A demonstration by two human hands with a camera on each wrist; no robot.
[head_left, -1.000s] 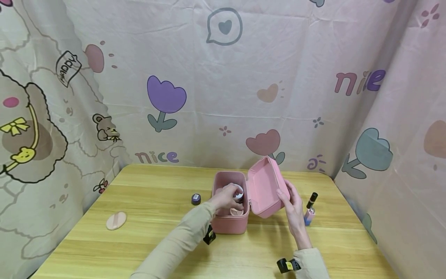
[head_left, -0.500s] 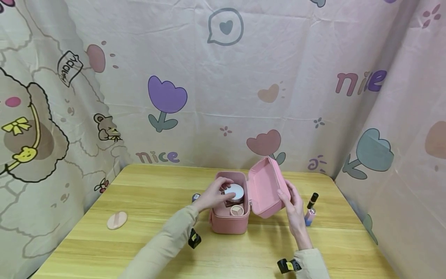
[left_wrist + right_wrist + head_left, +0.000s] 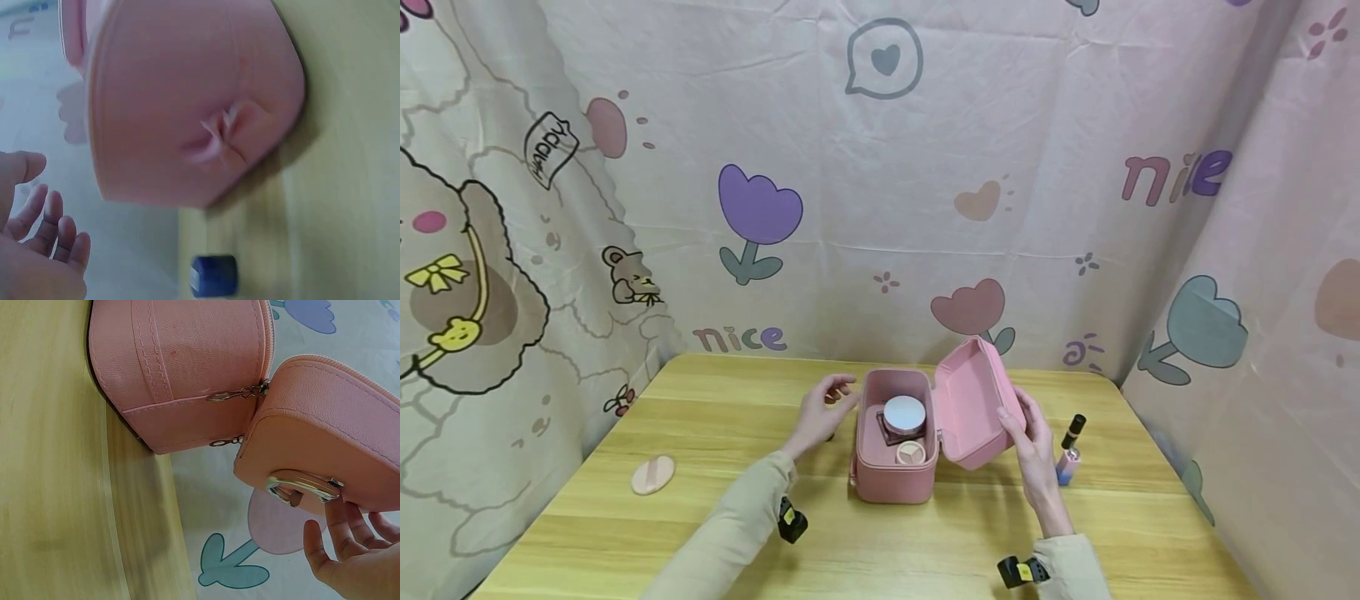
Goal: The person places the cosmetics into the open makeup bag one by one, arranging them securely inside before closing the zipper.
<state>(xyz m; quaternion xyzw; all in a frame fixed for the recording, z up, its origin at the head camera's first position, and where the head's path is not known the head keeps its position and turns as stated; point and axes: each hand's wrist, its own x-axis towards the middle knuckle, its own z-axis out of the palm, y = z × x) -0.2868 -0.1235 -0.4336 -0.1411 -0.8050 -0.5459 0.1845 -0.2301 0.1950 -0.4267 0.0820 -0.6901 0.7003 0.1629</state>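
Observation:
A pink case (image 3: 895, 485) stands with its lid (image 3: 973, 404) folded out to the right. Inside lie a white round compact (image 3: 904, 413) on a dark square item (image 3: 889, 435), and a small round item (image 3: 911, 452) divided in three. My left hand (image 3: 820, 417), fingers loosely bent and holding nothing, hovers beside the case's left wall. In the left wrist view a small dark blue jar (image 3: 214, 275) sits on the table; the left hand mostly hides it in the head view. My right hand (image 3: 1033, 446) grips the lid's outer edge, fingers near its metal-ringed handle (image 3: 303, 485) in the right wrist view.
An oval powder puff (image 3: 653, 475) lies on the wooden table (image 3: 737, 400) at the left. To the right of my right hand are a black tube (image 3: 1073, 431) and a pink-and-blue bottle (image 3: 1067, 467). A patterned curtain (image 3: 865, 208) hangs behind and at both sides.
My left hand has come out of the case and moved left past its wall, uncovering the compact and the small round item. The right hand and the lid have stayed put.

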